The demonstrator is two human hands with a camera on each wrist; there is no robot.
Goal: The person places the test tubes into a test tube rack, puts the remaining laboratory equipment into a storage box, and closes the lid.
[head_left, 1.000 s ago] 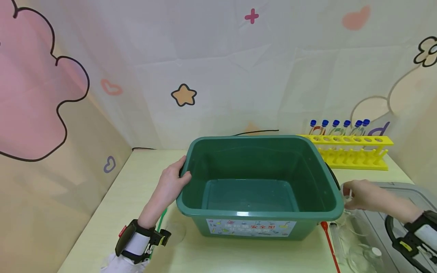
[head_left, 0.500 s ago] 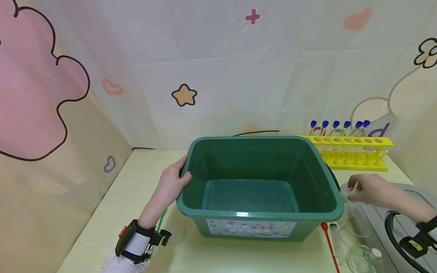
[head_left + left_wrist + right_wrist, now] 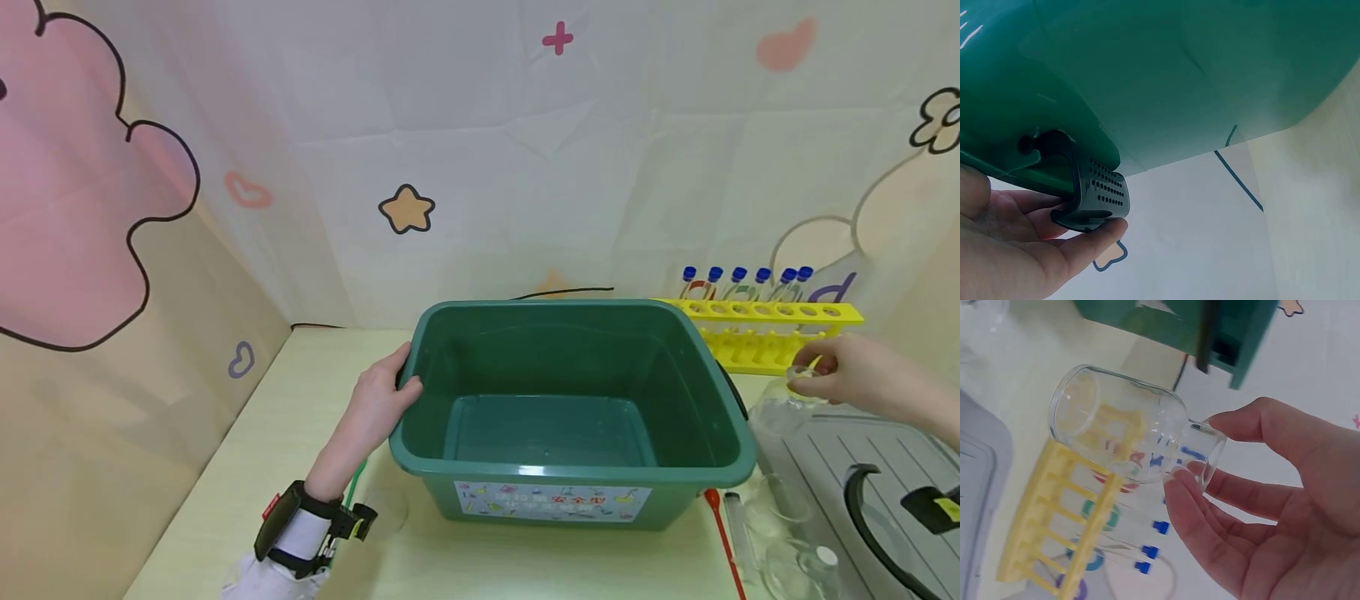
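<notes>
A large green plastic tub [image 3: 555, 472] with a printed label stands in the middle of the table. My left hand [image 3: 378, 400] grips its left rim, thumb over the edge. In the left wrist view, the fingers lie at the black handle [image 3: 1102, 190] on the tub's side. Right of the tub, my right hand [image 3: 862, 375] pinches a clear glass bottle [image 3: 1116, 422] by its neck, thumb on one side and fingers on the other. The right wrist view shows the bottle see-through with no contents visible. The head view has it in front of the yellow rack, above the grey lid's corner.
Blue-capped test tubes [image 3: 738, 275] stand in the yellow rack [image 3: 776, 367] at the back right. A ridged grey lid [image 3: 885, 475] lies at the right. Near the tub's front right are a red stick [image 3: 724, 537], a clear tube [image 3: 740, 533] and clear glassware [image 3: 795, 571].
My right hand has lifted the glass bottle from beside the tub and carried it back and to the right, toward the rack. The left hand and the tub have stayed put.
</notes>
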